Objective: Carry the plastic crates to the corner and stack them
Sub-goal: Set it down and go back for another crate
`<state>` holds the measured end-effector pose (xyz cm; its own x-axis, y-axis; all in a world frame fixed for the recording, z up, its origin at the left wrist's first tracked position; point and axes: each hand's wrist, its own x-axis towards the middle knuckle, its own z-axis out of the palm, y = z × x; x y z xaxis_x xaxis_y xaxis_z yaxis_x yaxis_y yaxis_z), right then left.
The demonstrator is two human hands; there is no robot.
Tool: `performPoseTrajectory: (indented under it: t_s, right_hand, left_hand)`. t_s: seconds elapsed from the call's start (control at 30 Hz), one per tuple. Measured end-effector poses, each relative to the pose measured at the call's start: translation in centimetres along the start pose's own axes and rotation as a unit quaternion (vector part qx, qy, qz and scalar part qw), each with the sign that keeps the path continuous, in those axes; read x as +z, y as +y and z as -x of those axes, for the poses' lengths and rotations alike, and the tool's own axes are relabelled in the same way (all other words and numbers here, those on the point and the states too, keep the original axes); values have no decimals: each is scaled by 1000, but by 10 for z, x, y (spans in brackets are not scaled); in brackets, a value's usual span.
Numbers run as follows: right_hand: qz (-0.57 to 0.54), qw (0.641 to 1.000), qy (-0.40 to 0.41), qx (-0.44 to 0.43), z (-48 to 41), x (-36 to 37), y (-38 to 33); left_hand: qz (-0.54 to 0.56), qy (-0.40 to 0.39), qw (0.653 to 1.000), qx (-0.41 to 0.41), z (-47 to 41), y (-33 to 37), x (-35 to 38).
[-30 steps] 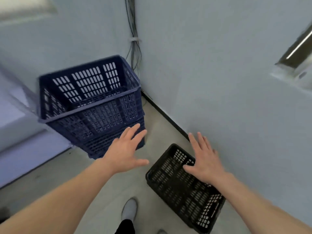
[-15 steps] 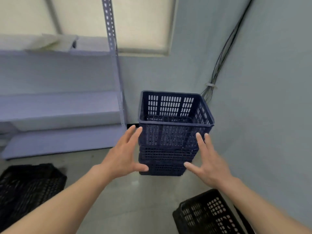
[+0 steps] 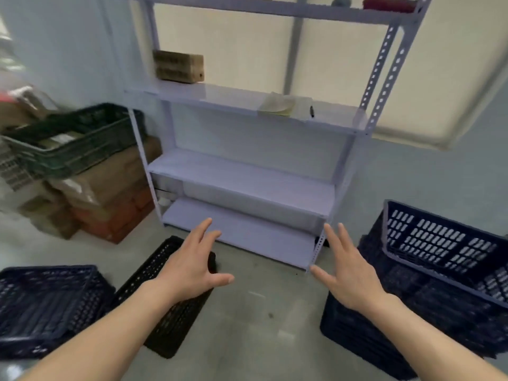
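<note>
Beside the splayed right hand (image 3: pixel 349 273), stacked slotted navy plastic crates (image 3: pixel 439 243)

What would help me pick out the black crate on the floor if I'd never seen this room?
Find the pale metal shelving rack against the wall. On the floor before its left leg lies the black crate, partly under the person's left hand. Its neighbours, the blue crate on its left and the blue stack at right, are dark blue; this one is black.

navy perforated crates (image 3: pixel 439 273), black crate (image 3: pixel 170 298), lilac shelf (image 3: pixel 242 177)
</note>
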<state>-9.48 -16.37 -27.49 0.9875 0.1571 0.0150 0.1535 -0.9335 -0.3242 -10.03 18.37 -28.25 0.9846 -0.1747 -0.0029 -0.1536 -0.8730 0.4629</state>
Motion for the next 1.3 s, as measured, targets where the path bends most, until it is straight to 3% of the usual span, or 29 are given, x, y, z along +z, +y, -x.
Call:
performPoseTrajectory:
  t_s: [0.3,0.63,1.0,1.3]
  right_hand:
    - [48,985,-75,-145,-115,58,-136]
    - [31,946,-126,-296,-222,117,-262]
    - [13,903,-145,-404,-311,140,-339]
    - [25,893,-169,-417,-339,168,-365]
  left_hand:
    - [-8,75,980,-183,74,-133,-57]
    - [-3,143,912,-385,125,-207,-90]
    - [9,184,861,-474,110,-220,-103]
    - [13,172,845,-506,105,-243,-106]
